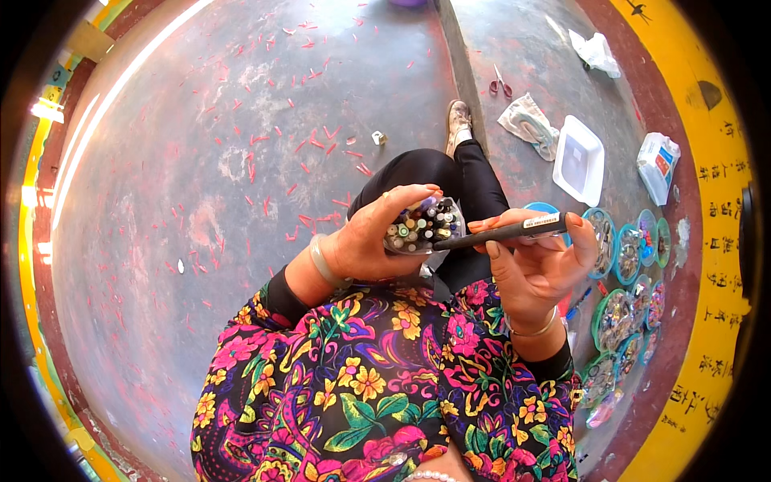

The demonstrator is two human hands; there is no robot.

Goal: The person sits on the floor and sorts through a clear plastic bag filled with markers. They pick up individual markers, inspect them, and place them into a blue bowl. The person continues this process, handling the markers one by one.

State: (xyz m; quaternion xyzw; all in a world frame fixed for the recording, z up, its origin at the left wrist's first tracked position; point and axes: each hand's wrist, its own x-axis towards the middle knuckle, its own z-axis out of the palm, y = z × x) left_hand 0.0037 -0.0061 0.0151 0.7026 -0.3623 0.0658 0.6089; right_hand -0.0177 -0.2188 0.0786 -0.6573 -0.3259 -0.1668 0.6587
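My left hand [357, 241] is wrapped round a clear container [404, 252] packed with upright pens [424, 218], their ends facing up in black, white, grey and purple. In my right hand [534, 277] lies a dark grey pen [504, 233] with a small white label, held level between thumb and fingers. One end of this pen points left and meets or overlaps the container's right side; I cannot tell which. Both hands are in front of my body, above my lap.
Blue and green round baskets [612, 320] of small items stand at the right. Beyond them are a white tray [578, 161], a cloth [528, 124], scissors [501, 84] and plastic bags [658, 167]. Red scraps [251, 169] litter the floor. My leg [479, 181] stretches forward.
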